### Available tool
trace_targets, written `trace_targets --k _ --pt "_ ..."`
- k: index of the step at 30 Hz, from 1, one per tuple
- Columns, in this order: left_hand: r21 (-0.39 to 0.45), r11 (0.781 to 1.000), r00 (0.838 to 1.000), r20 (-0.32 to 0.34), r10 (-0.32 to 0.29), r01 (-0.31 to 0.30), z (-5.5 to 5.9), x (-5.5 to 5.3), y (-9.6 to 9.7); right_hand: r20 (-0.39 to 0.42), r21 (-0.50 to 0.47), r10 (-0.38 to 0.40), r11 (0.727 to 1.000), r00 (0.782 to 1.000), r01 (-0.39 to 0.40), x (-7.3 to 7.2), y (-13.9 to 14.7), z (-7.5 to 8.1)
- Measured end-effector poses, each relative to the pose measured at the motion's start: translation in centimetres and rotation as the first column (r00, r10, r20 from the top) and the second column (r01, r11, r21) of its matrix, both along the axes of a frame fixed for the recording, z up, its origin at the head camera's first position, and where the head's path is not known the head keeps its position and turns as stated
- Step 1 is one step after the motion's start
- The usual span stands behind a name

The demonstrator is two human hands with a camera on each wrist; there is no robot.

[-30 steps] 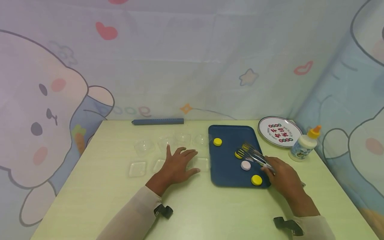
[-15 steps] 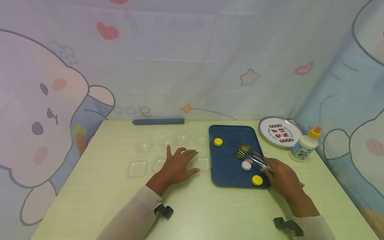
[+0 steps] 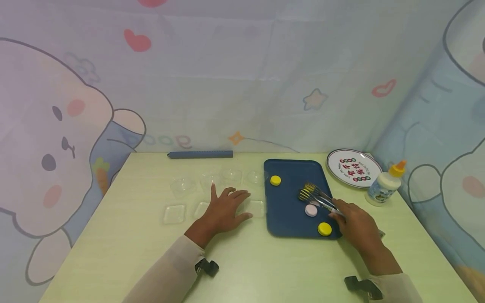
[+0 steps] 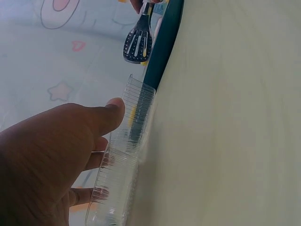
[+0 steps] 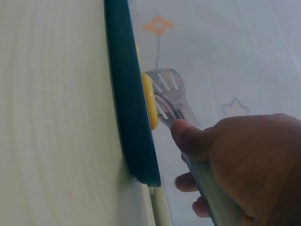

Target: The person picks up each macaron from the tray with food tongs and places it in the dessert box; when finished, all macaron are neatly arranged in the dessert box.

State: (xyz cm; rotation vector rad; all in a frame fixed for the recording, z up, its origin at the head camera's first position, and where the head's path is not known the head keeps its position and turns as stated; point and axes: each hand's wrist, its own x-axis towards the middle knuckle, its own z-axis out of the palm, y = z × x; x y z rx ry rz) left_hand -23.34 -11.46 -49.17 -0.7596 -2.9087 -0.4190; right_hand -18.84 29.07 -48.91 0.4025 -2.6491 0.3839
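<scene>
My right hand (image 3: pixel 358 223) grips metal tongs (image 3: pixel 322 203) with slotted, fork-like ends over the dark blue tray (image 3: pixel 284 219). The tong ends straddle a yellow macaron-like disc, partly hidden by the slots. A pale pink disc (image 3: pixel 311 210) lies just below the tongs, with one yellow disc (image 3: pixel 324 229) near the tray's front edge and another yellow disc (image 3: pixel 275 180) at its upper left. My left hand (image 3: pixel 223 210) has its fingers spread over the clear plastic containers, covering part of them. In the left wrist view its fingertips are at a clear ribbed container (image 4: pixel 120 165).
Clear containers stand in two rows left of the tray, among them a rounded one (image 3: pixel 182 185) and a square one (image 3: pixel 174 214). A blue bar (image 3: pixel 200 154) lies at the back edge. Right of the tray are a printed plate (image 3: pixel 341 174) and a glue-type bottle (image 3: pixel 383 185).
The tong ends have drawn slightly closer together around the yellow disc. The left hand keeps its place, and the discs on the tray have not visibly shifted.
</scene>
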Motion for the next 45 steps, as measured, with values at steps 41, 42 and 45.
trace_targets --k 41,42,45 --pt "0.036 0.999 0.999 -0.033 -0.011 0.013 -0.4 -0.3 -0.2 -0.359 0.029 0.299 0.95 0.884 -0.31 -0.9 -7.5 -1.3" --pt "0.034 0.999 0.999 -0.032 -0.012 0.013 -0.4 -0.3 -0.2 -0.358 0.031 0.307 0.948 0.882 -0.317 -0.9 -7.8 -1.2" --pt "0.036 0.999 1.0 -0.026 -0.014 0.015 -0.3 -0.2 -0.2 -0.352 0.035 0.325 0.942 0.878 -0.335 -0.9 -8.6 -1.1"
